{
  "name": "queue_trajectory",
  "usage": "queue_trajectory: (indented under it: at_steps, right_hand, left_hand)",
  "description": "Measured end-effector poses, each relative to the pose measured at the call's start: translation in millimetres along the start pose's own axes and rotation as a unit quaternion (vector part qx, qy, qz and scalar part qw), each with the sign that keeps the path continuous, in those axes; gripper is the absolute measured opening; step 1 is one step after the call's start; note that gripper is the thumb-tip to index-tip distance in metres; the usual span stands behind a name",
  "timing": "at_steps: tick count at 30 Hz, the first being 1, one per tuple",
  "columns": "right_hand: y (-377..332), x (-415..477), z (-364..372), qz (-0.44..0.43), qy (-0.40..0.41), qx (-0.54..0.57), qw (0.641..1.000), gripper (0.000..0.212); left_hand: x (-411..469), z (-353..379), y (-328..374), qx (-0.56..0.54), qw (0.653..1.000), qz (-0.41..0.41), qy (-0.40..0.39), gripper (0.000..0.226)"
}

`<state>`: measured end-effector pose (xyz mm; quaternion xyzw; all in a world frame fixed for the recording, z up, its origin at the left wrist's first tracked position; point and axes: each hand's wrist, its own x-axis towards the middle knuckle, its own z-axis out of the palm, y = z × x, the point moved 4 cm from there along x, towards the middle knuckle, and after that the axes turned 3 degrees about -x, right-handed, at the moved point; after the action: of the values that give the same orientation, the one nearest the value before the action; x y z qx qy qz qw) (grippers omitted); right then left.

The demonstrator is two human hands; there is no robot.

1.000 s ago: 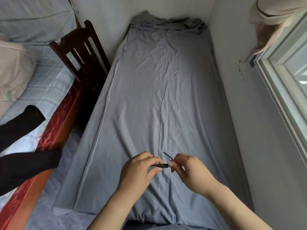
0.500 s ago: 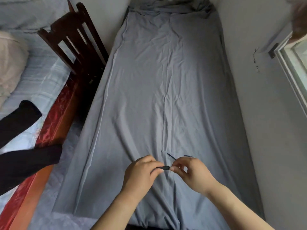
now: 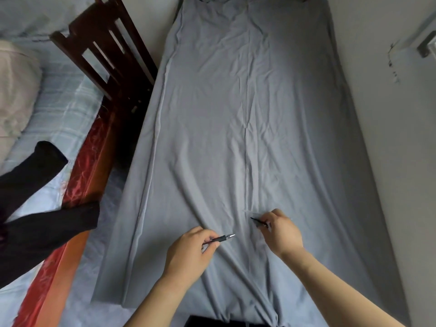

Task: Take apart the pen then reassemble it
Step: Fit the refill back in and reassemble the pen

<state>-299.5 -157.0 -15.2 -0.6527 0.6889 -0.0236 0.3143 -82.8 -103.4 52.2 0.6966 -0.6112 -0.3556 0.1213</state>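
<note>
Pen split in two, one piece per hand, both held just above the grey sheet (image 3: 236, 114). Left hand (image 3: 188, 253) pinches the front section of the pen (image 3: 220, 239) between thumb and fingers, silver tip pointing right toward the other hand. Right hand (image 3: 280, 230) is closed around a dark slim piece (image 3: 258, 222), its end sticking out up-left. Hands apart, pieces not touching. Dark wooden chair (image 3: 111, 50) stands left of the sheet.

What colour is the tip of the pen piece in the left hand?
Silver, on a black body, held in the left hand; the head view shows it.
</note>
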Motion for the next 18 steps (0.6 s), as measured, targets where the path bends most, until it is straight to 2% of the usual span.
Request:
queue_trajectory:
  at_steps: [5, 9, 18]
  right_hand:
    - [-15.2, -25.0, -16.0, -0.040, -0.010, 0.046, 0.998, 0.005]
    - [-31.9, -62.8, -49.5, -0.071, 0.042, 0.107, 0.991, 0.009]
    - [-44.4, -128.2, -104.4, -0.104, 0.136, 0.108, 0.979, 0.013]
  left_hand:
    - [-4.1, -12.8, 4.9, -0.003, 0.999, 0.033, -0.006, 0.010]
    - [-4.6, -22.5, 27.3, 0.001, 0.996, 0.091, -0.007, 0.016]
    - [-18.4, -40.3, 80.5, 0.025, 0.974, 0.224, -0.027, 0.020]
